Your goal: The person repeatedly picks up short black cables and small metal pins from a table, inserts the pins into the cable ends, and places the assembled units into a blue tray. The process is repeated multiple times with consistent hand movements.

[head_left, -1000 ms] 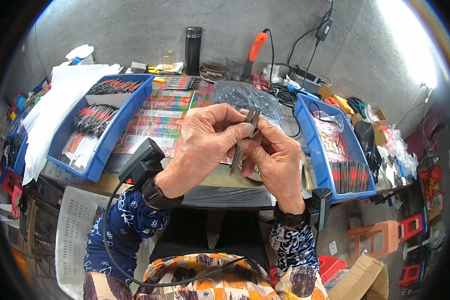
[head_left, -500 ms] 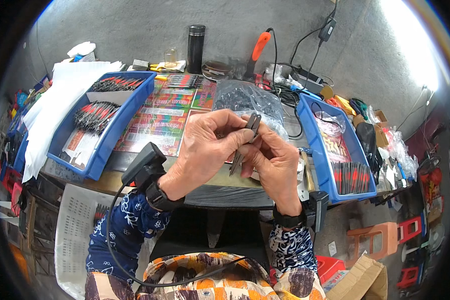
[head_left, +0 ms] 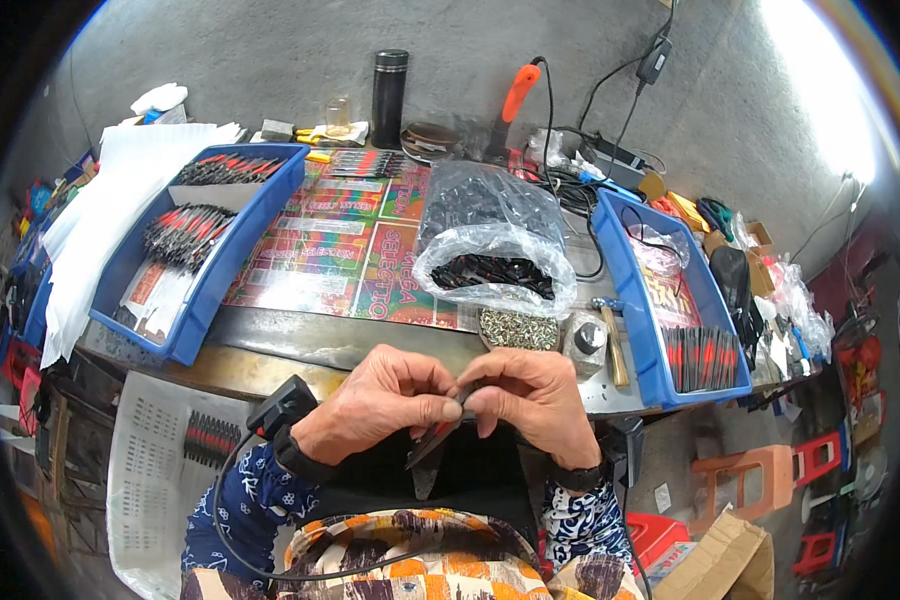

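Below a grey wall (head_left: 270, 60), a cluttered workbench (head_left: 315, 338)

The left hand (head_left: 380, 405) and right hand (head_left: 535, 400) cover the upper part of a slim dark piece (head_left: 427, 444) — its exact kind cannot be told. Cloudy film on the plastic bag (head_left: 490, 240) obscures the black pieces (head_left: 500, 275) deeper inside, and the small metal parts (head_left: 518, 331) nearby are too tiny to tell apart. The left sleeve (head_left: 232, 525) hides part of the white basket (head_left: 135, 470) — while the lower edge cuts off the patterned top (head_left: 400, 545) and cardboard box (head_left: 722, 562).
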Action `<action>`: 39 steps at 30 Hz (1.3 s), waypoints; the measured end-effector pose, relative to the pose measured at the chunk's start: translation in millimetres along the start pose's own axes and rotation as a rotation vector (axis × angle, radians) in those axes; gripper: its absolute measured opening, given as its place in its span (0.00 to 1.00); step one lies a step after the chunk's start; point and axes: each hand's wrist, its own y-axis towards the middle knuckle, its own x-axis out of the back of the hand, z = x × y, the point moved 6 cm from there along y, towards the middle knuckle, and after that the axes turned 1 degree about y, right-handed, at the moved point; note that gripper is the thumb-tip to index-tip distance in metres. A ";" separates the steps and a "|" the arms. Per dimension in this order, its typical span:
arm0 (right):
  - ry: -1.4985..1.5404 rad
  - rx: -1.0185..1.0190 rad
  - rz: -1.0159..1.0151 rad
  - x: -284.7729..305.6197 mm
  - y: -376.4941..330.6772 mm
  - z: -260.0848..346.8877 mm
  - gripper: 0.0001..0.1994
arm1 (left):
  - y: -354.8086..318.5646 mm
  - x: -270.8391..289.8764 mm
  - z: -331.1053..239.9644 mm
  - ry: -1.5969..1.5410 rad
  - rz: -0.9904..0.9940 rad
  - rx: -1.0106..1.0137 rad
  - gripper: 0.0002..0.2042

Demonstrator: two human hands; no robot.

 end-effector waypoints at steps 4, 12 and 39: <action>0.073 0.027 0.003 -4.5 -4.0 -5.7 0.07 | -5.7 0.2 7.3 0.025 -0.041 -0.010 0.07; 0.133 0.067 -0.165 -1.7 -1.5 -26.1 0.08 | -15.1 -9.1 10.6 0.269 -0.378 -0.304 0.10; -0.160 -0.023 -0.159 3.5 15.9 -26.8 0.07 | -22.6 7.2 -4.0 0.819 -0.574 -0.545 0.10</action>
